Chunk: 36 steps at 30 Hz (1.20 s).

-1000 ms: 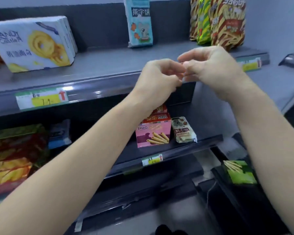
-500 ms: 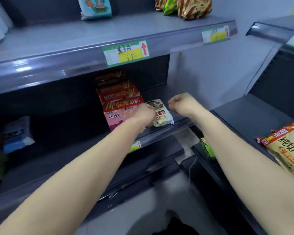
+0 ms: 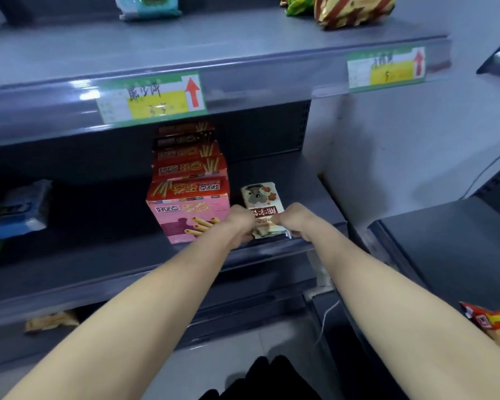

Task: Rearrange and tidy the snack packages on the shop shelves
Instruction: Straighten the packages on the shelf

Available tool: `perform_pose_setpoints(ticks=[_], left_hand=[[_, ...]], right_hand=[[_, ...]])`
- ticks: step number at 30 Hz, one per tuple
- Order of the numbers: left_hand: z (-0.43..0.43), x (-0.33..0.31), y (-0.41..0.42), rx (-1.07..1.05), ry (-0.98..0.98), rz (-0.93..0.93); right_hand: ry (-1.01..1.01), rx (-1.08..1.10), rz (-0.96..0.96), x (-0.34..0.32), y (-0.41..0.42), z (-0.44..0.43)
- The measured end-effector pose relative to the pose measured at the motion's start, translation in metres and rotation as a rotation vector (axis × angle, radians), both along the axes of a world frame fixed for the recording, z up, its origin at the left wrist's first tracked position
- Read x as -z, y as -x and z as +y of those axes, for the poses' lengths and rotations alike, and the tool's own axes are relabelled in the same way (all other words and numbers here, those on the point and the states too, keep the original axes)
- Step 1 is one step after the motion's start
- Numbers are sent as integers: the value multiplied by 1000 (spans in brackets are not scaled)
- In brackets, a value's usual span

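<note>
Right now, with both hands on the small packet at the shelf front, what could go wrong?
1. The cream packet sits at the front lip of the shelf; if either hand slips, it may drop off the edge.
2. The left hand is close against the pink box, so a sideways pull could nudge it and the red boxes lined behind it.

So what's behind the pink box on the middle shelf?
A row of red boxes stands behind the pink box; each hides most of the next, so the count is unclear.
</note>
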State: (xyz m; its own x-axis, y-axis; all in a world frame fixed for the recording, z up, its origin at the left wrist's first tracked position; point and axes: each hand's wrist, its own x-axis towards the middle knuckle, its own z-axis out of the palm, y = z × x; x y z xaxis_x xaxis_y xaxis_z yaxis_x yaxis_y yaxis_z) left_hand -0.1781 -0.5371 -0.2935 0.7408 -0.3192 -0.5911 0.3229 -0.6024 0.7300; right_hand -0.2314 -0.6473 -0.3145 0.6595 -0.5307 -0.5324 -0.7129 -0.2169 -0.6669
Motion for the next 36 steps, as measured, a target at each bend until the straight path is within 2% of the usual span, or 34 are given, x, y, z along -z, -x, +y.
perform_pose_setpoints(ticks=[4, 8, 11, 13, 15, 18, 21, 24, 28, 36], left_hand=[[-1, -1, 3, -37, 74, 85], [0, -8, 10, -54, 185, 129], [1, -16, 19, -14, 212, 142], [2, -19, 24, 34, 230, 141], [5, -26, 30, 83, 223, 55], [12, -43, 31, 167, 165, -305], [26, -68, 34, 358, 69, -621], [50, -87, 44, 514, 119, -680], [85, -104, 59, 622, 202, -635], [149, -140, 78, 489, 317, -853]], right_hand=[[-86, 57, -70, 6, -2, -7], [-331, 170, -131, -7, 7, -14], [-434, 278, -285, -21, 14, -13], [-383, 342, -374, -32, 22, -9], [-321, 380, -445, -46, 31, -4], [-188, 361, -457, -68, 52, 9], [2, 310, -430, -87, 73, 25], [124, 286, -446, -109, 93, 50], [164, 283, -492, -136, 117, 86], [199, 321, -707, -177, 133, 156]])
